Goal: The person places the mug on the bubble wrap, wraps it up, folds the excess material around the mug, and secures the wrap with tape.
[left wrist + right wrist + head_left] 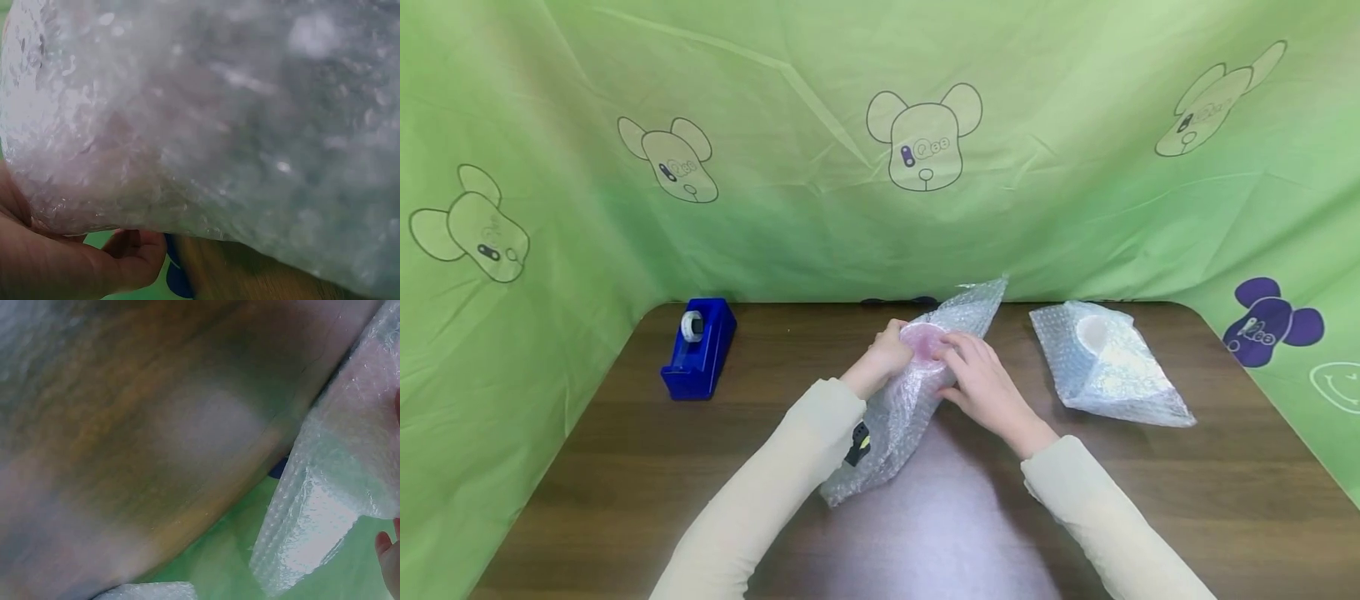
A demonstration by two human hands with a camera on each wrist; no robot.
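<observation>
A pink cup [924, 339] with a round mouth lies within a sheet of bubble wrap [891, 437], which spreads diagonally across the middle of the table. My left hand [889, 354] grips the cup and wrap from the left side, thumb near the rim. From the right, my right hand [981, 383] holds the wrap at the cup's rim with bent fingers. The bubble wrap [206, 125] fills most of the left wrist view, with the left hand's fingers at its lower edge. In the right wrist view, fingertips [383, 542] show beside the wrap at the right edge.
A blue tape dispenser [700, 350] with a clear roll stands at the table's back left. Another bubble-wrap bundle [1112, 367] with a white round piece lies at the back right. Green printed cloth [820, 233] hangs behind the wooden table [625, 492].
</observation>
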